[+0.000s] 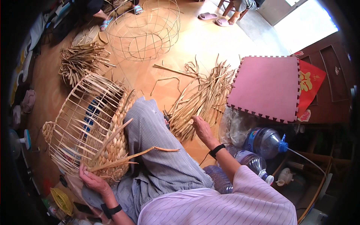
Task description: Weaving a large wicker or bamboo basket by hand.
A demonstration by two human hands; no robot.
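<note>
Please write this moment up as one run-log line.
left hand: grips half-woven basket rim on lap | right hand: reaching into straw pile on floor | loose strands trail from weave

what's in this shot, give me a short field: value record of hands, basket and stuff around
left hand: grips the rim of the half-woven basket, which rests on the person's lap
right hand: reaches into the pile of straw strips on the floor
basket state: part woven, bare wire ribs on the far side, loose strips sticking out
behind: bare wire frame, second straw bundle
right side: pink foam mat, clear water bottles
others: another person's sandalled feet at the top
</note>
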